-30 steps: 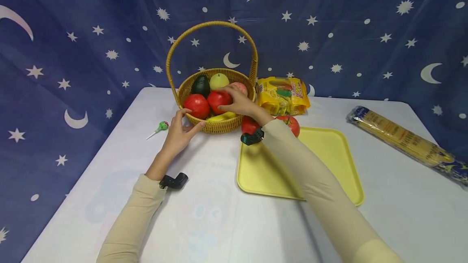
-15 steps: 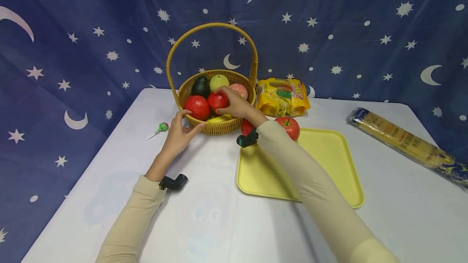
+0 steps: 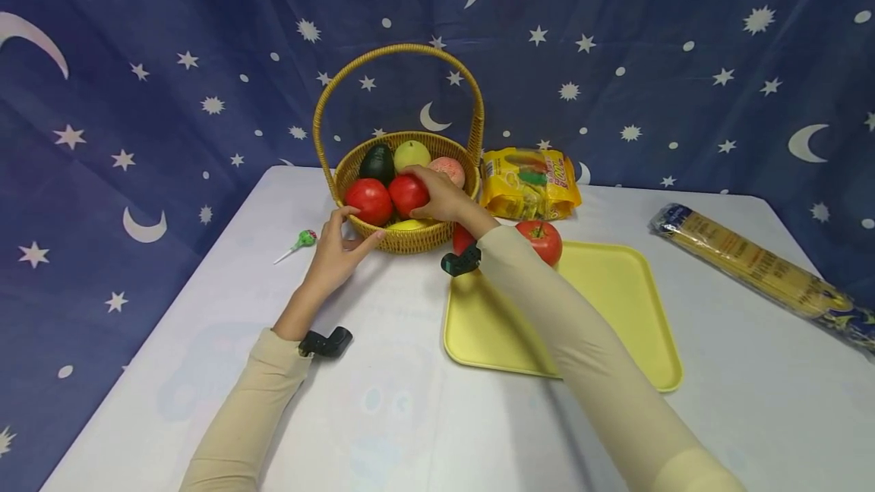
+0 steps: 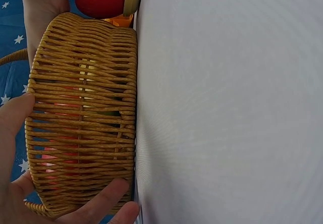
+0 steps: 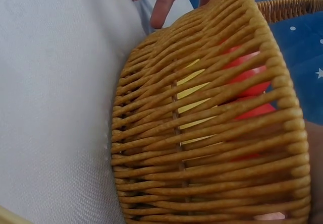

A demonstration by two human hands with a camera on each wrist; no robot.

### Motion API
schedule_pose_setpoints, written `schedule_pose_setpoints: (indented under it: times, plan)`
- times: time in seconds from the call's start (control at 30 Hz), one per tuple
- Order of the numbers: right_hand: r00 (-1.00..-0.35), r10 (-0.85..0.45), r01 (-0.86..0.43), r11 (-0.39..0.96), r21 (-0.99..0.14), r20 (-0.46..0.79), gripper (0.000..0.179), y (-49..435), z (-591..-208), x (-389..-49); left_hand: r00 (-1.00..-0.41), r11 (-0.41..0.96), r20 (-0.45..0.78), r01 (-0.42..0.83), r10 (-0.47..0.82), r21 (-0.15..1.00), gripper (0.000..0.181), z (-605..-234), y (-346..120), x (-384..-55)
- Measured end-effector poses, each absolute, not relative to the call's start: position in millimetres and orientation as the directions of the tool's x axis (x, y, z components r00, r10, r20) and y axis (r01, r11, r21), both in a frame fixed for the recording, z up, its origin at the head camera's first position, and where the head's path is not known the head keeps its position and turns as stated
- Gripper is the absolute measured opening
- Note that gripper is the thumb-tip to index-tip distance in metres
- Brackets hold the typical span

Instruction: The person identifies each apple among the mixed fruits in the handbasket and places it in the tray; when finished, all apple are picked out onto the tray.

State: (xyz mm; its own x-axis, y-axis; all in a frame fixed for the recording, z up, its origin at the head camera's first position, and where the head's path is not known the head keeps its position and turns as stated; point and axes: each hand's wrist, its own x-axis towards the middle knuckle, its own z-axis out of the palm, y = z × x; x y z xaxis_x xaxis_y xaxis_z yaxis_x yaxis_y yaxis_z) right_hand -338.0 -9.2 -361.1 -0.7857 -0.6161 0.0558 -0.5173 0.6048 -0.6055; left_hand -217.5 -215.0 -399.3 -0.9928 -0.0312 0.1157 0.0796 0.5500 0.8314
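A wicker basket [image 3: 403, 238] with a tall handle stands at the back of the table, filled with fruit. My left hand [image 3: 335, 253] holds its left front side, thumb and index finger at the rim; in the left wrist view the other fingers [image 4: 108, 196] lie along the wicker wall. My right hand [image 3: 443, 194] reaches over the front right rim and grips a red apple [image 3: 407, 194], fingers on top and thumb below. Beside that lies a larger red fruit [image 3: 369, 201]. A banana [image 3: 410, 225], an avocado [image 3: 377, 163], a yellow-green pear [image 3: 412, 156] and a pink peach [image 3: 447, 170] share the basket.
A yellow tray [image 3: 615, 287] sits right of the basket, with a red apple [image 3: 540, 240] and another red fruit [image 3: 462, 238] at its far edge. Behind is a yellow snack bag [image 3: 529, 182]. A noodle packet [image 3: 752, 260] lies far right, a lollipop [image 3: 298, 244] at left.
My right hand has shifted slightly left and down with the red apple in its grip. The left hand stays at the basket.
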Motion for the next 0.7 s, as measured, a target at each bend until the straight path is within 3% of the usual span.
schedule_pose_setpoints:
  times: [0.2,0.43,0.7]
  plan:
    - [-0.796,-0.598,-0.521,0.596,-0.611,0.097,0.071,-9.2,-361.6,-337.9,-0.992,0.557,0.118,0.081,-0.032,0.827,0.069,-399.3,-214.9,-218.6]
    - [-0.844,-0.535,-0.440,0.645,-0.625,0.043,0.086,-9.2,-360.9,-331.7,-0.993,0.559,0.114,0.078,-0.029,0.825,0.069,-400.3,-215.6,-217.8]
    - [-0.837,-0.548,-0.438,0.659,-0.611,0.008,0.081,-10.8,-360.9,-331.6,-0.993,0.554,0.115,0.078,-0.033,0.829,0.069,-401.3,-214.2,-216.7]
